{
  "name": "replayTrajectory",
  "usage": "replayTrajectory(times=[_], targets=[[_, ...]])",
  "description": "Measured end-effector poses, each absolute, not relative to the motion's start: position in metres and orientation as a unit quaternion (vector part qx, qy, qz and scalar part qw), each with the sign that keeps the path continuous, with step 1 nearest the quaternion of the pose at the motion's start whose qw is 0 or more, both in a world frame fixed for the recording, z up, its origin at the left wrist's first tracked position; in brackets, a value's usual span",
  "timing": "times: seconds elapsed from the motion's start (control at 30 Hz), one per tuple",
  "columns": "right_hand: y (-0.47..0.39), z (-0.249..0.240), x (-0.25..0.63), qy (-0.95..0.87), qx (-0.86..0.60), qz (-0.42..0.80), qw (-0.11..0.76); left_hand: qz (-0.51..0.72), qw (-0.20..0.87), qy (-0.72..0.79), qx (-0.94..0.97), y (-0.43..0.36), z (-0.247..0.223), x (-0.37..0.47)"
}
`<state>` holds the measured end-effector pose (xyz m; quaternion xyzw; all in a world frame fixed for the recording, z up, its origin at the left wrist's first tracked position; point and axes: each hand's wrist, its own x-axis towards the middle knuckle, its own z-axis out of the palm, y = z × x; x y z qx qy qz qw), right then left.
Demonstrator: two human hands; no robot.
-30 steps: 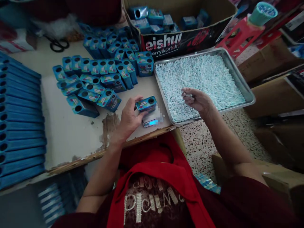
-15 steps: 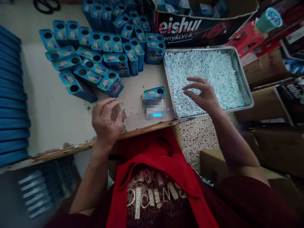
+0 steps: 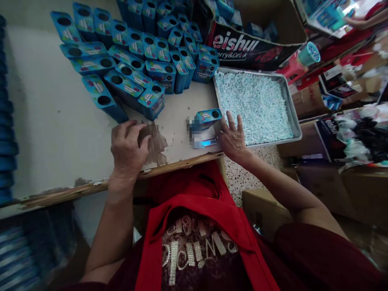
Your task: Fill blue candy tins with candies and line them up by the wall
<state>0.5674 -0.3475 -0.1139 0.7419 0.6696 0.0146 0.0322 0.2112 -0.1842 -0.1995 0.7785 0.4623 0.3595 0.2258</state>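
My left hand (image 3: 129, 148) rests at the table's front, fingers curved and thumb apart, with nothing visible in it. Just beyond it stands a blue candy box (image 3: 103, 99) with a dark round spot on top, one of several in a group. My right hand (image 3: 233, 136) is open, its fingers spread over the left rim of a metal tray (image 3: 298, 128). Small pale-blue candies (image 3: 257, 107) fill that tray. Left of the right hand, a single candy box (image 3: 209, 116) sits on what looks like a small scale with a lit blue display (image 3: 209, 142); part is blurred out.
Behind the tray stands a black carton (image 3: 239, 50) holding more boxes. A red container with a blue cup (image 3: 309, 53) is at the right. Stacked blue packaging (image 3: 7, 121) lines the left edge. Cardboard boxes (image 3: 330, 190) crowd the right; a person's arm (image 3: 363, 22) shows top right.
My right hand has moved left and down from above the candies to the tray's left rim beside the single box. My left hand stays near the table's front edge. The view has shifted.
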Motion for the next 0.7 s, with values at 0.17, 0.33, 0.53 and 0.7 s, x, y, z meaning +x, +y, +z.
replayTrajectory(times=[0.17, 0.33, 0.53, 0.7], targets=[[-0.354, -0.09, 0.577, 0.647, 0.761, 0.032, -0.023, 0.337, 0.231, 0.465, 0.785, -0.184, -0.196, 0.213], [-0.359, -0.046, 0.632, 0.552, 0.82, 0.009, -0.149, 0.346, 0.213, 0.463, 0.788, -0.183, -0.201, 0.214], [-0.353, -0.06, 0.621, 0.644, 0.762, -0.012, -0.064, 0.352, 0.187, 0.458, 0.795, -0.178, -0.205, 0.214], [-0.353, -0.095, 0.578, 0.678, 0.731, 0.024, 0.073, 0.349, 0.185, 0.456, 0.797, -0.173, -0.21, 0.208]])
